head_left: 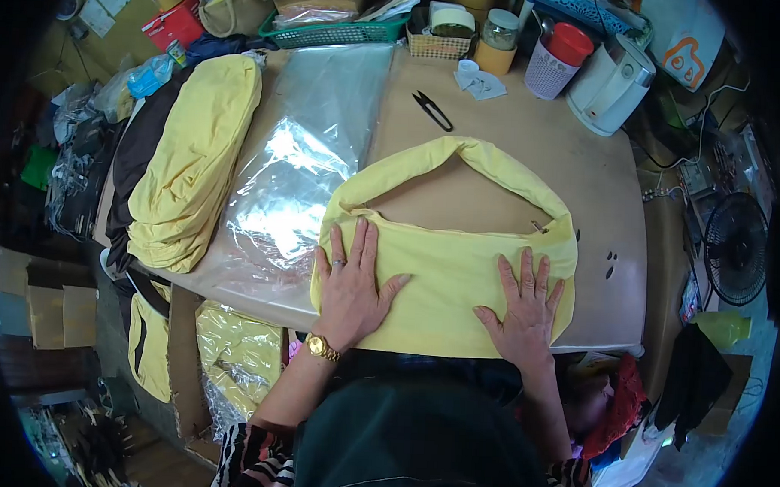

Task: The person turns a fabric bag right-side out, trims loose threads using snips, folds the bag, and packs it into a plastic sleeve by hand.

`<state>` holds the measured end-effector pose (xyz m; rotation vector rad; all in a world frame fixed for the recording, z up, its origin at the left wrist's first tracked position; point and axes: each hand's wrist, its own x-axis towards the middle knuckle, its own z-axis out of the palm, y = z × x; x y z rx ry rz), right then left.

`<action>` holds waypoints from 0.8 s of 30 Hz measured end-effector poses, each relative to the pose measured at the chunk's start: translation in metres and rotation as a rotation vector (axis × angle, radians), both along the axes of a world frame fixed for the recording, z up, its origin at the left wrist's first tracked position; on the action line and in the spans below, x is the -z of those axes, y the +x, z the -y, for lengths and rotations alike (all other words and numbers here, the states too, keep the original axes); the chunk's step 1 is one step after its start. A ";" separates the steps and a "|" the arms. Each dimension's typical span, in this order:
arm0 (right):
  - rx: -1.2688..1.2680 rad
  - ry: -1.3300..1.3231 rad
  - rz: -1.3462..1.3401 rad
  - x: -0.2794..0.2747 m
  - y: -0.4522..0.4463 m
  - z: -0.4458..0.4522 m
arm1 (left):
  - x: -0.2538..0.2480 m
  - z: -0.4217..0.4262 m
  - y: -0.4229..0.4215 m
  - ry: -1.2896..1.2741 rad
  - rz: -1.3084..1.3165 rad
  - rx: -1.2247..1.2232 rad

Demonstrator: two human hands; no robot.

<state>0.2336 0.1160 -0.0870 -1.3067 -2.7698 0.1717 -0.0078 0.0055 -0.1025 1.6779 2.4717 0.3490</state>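
Matt cloth bag point(440, 288) (lightly wrinkled), glossy plastic sleeves point(340, 87), shiny metal wristwatch point(321, 347), smooth plastic kettle point(612, 86)

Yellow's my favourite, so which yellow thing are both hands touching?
The flat yellow bag, with left hand and right hand on it; neither touches others, like the yellow pile or wrapped yellow bundle.

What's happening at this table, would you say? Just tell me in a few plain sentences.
A person has both bare hands palm down on a yellow bag that lies flat at the near edge of the table. The left hand presses on its left part, the right hand on its right. The strap loops away from the person. To the left lie clear plastic and a pile of yellow cloth.
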 end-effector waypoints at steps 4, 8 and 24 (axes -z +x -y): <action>0.007 0.000 0.008 0.001 0.002 0.000 | -0.025 -0.008 0.001 -0.207 -0.062 -0.038; 0.033 0.014 0.020 0.003 0.000 0.001 | -0.022 -0.009 0.041 0.116 0.003 0.110; 0.334 -1.579 -1.498 -0.015 -0.065 -0.091 | -0.022 -0.093 -0.021 0.559 1.891 -0.328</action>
